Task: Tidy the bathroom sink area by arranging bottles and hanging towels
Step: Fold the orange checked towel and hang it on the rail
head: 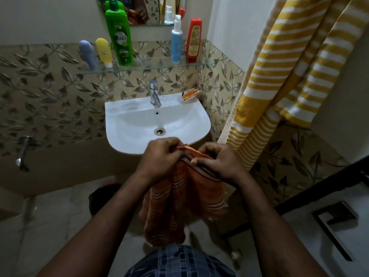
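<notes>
Both hands are clenched on the top edge of the orange towel [185,198]. The left hand [159,158] and the right hand [221,162] sit side by side, almost touching. Each one pinches the fabric between curled fingers and thumb. A short fold of the edge runs between the two grips. The rest of the towel hangs straight down below the hands, in front of the person's body.

The lower hem of the orange towel is partly covered by checked clothing. The fingertips are buried in the fabric, so the exact pinch points cannot be made out.

The orange towel is woven cloth with thin dark and pale wavy stripes, and it falls in loose vertical folds.

Just beyond the grip is the white glazed sink [123,120] with a chrome tap [154,92]. An orange packet [190,94] lies on its far right corner.

Above and beyond the grip, a glass shelf [151,64] carries:
- a blue-grey bottle [87,53]
- a yellow tube [104,51]
- a tall green bottle [119,37]
- a light blue pump bottle [176,44]
- a red bottle [193,41]

The mirror [151,11] above the shelf is cut off at the frame edge.

To the right of the grip hangs a yellow-and-white striped towel [279,76]. Its top is out of view.
</notes>
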